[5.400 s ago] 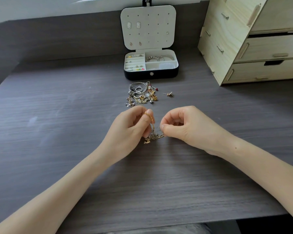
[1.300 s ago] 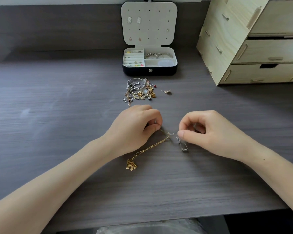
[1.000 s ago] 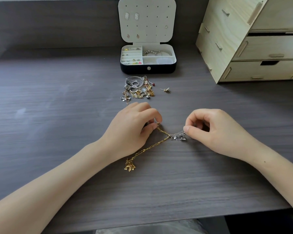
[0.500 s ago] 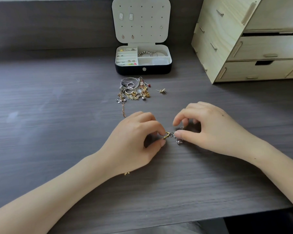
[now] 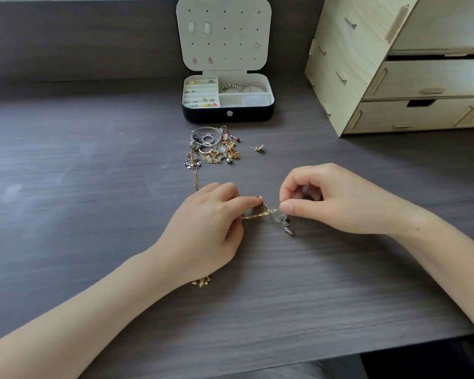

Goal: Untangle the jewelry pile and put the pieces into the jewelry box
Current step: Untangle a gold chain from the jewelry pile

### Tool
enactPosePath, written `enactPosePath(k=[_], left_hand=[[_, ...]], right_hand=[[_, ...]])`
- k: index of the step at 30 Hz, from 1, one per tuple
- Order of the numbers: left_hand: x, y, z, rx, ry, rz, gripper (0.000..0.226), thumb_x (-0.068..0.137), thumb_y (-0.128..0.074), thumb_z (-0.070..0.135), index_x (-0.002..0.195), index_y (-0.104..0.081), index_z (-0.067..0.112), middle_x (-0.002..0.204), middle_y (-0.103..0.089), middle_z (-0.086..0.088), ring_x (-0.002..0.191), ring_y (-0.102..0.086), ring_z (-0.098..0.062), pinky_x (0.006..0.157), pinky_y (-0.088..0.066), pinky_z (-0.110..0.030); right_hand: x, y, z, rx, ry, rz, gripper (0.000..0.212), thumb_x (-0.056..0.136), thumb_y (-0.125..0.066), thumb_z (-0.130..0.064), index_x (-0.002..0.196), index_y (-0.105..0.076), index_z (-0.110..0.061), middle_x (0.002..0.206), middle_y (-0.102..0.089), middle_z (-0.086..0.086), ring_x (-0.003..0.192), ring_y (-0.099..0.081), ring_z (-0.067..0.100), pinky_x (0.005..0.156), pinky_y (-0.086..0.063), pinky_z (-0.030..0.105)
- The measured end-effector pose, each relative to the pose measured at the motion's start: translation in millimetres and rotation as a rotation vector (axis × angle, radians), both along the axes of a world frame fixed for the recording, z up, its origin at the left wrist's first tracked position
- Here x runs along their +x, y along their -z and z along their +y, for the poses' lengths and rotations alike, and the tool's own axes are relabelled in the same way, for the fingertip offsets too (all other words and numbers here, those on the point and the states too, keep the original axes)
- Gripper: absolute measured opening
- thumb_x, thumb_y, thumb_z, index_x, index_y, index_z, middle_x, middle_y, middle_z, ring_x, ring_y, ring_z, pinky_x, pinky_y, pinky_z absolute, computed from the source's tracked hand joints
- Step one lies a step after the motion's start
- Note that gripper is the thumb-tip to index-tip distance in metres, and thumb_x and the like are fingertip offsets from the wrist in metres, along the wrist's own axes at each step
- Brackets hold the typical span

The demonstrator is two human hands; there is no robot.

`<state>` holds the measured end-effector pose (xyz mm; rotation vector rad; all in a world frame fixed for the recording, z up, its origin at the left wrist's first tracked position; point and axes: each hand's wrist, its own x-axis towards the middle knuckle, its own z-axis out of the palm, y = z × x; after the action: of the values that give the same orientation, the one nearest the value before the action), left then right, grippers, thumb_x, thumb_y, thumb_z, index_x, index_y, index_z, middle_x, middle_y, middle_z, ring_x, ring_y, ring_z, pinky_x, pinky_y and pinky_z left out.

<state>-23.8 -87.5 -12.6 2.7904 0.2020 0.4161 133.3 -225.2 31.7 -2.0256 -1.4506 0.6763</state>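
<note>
Between fingers (image 5: pixel 247 201) — gold chain (image 5: pixel 255 215), silver charm (image 5: pixel 283 219)

The left hand (image 5: pixel 205 231) and right hand (image 5: pixel 337 201) are bare, and the left forearm (image 5: pixel 93 310) and right forearm (image 5: pixel 449 258) are bare to the edge of view. The right thumbnail (image 5: pixel 286 206) is short and plain. A small dark mole (image 5: pixel 419 228) marks the right forearm near the wrist; grey cloth (image 5: pixel 312 370) shows at the bottom of view, possibly clothing.
</note>
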Motion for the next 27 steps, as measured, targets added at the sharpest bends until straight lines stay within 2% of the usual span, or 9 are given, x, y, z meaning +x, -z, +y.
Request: enactPosePath(k=[2, 4, 5, 11, 14, 17, 23, 25, 27], left_hand=[[-0.2, -0.3, -0.2, 0.004, 0.000, 0.010, 0.047, 0.077, -0.034, 0.016, 0.108, -0.070, 0.014, 0.076, -0.056, -0.003, 0.064, -0.053, -0.026, 0.062, -0.035, -0.024], [-0.3, 0.0, -0.7, 0.004, 0.000, 0.011, 0.049, 0.076, -0.033, 0.015, 0.108, -0.070, 0.015, 0.075, -0.055, -0.004, 0.063, -0.052, -0.026, 0.060, -0.035, -0.024], [-0.2, 0.3, -0.7, 0.003, 0.001, 0.009, 0.049, 0.076, -0.033, 0.015, 0.108, -0.070, 0.015, 0.075, -0.055, -0.003, 0.062, -0.051, -0.026, 0.060, -0.036, -0.025], [1.1, 1.1, -0.6, -0.116, -0.033, -0.018, 0.048, 0.073, -0.033, 0.021, 0.104, -0.071, 0.022, 0.073, -0.050, 0.007, 0.065, -0.047, -0.017, 0.061, -0.033, -0.021], [3.2, 1.1, -1.2, -0.256, -0.080, -0.050, 0.041, 0.074, -0.037, 0.034, 0.096, -0.072, 0.031, 0.073, -0.049, 0.015, 0.070, -0.043, -0.005, 0.068, -0.031, -0.009], [9.4, -1.4, -4.4, -0.322, -0.131, -0.053, 0.035, 0.076, -0.044, 0.052, 0.091, -0.071, 0.035, 0.075, -0.052, 0.016, 0.075, -0.046, 0.001, 0.070, -0.029, -0.005], [16.8, -7.3, -7.3, -0.496, -0.153, -0.001, 0.005, 0.074, -0.054, 0.050, 0.073, -0.056, 0.045, 0.072, -0.057, 0.024, 0.078, -0.052, 0.000, 0.070, -0.039, -0.017], [15.3, -7.7, -6.9, -0.604, -0.146, 0.004, 0.009, 0.075, -0.057, 0.047, 0.072, -0.061, 0.040, 0.071, -0.061, 0.022, 0.072, -0.056, -0.001, 0.071, -0.045, -0.026], [12.7, -9.6, -6.5, -0.684, -0.134, 0.004, 0.013, 0.076, -0.059, 0.045, 0.076, -0.065, 0.033, 0.071, -0.066, 0.014, 0.071, -0.060, -0.011, 0.071, -0.049, -0.034]], right_hand=[[2.7, -1.0, 2.3, 0.020, 0.008, 0.093, 0.007, 0.086, -0.066, -0.017, 0.079, -0.065, -0.018, 0.074, -0.066, -0.007, 0.063, -0.055, 0.002, 0.061, -0.043, 0.017], [5.8, -0.3, 5.0, 0.039, 0.027, 0.170, 0.009, 0.088, -0.062, -0.014, 0.080, -0.063, -0.017, 0.086, -0.071, 0.002, 0.080, -0.064, 0.019, 0.074, -0.049, 0.032], [7.0, 0.0, 6.3, 0.050, 0.035, 0.211, 0.011, 0.090, -0.060, -0.012, 0.080, -0.060, -0.016, 0.087, -0.072, 0.004, 0.084, -0.065, 0.022, 0.074, -0.049, 0.033], [7.8, 5.9, 12.0, 0.079, 0.037, 0.334, 0.016, 0.095, -0.049, -0.003, 0.082, -0.048, -0.012, 0.073, -0.071, 0.002, 0.072, -0.058, 0.016, 0.061, -0.042, 0.024], [8.8, 9.2, 12.7, 0.100, 0.034, 0.389, 0.015, 0.095, -0.049, -0.003, 0.083, -0.048, -0.011, 0.068, -0.067, -0.001, 0.071, -0.054, 0.017, 0.061, -0.039, 0.025], [8.1, 9.4, 13.9, 0.114, -0.002, 0.477, 0.014, 0.095, -0.048, -0.002, 0.084, -0.047, -0.010, 0.066, -0.064, -0.002, 0.067, -0.050, 0.015, 0.061, -0.038, 0.024], [6.3, 9.2, 11.7, 0.121, -0.117, 0.664, 0.007, 0.090, -0.050, -0.012, 0.086, -0.046, -0.007, 0.066, -0.058, -0.002, 0.065, -0.050, 0.010, 0.061, -0.039, 0.020], [7.1, 8.1, 10.9, 0.122, -0.113, 0.676, 0.007, 0.088, -0.050, -0.014, 0.086, -0.046, -0.008, 0.064, -0.057, -0.002, 0.064, -0.048, 0.010, 0.061, -0.038, 0.021], [8.4, 7.7, 10.3, 0.118, -0.092, 0.634, 0.007, 0.087, -0.051, -0.016, 0.085, -0.048, -0.010, 0.063, -0.056, -0.004, 0.062, -0.047, 0.009, 0.059, -0.036, 0.021]])
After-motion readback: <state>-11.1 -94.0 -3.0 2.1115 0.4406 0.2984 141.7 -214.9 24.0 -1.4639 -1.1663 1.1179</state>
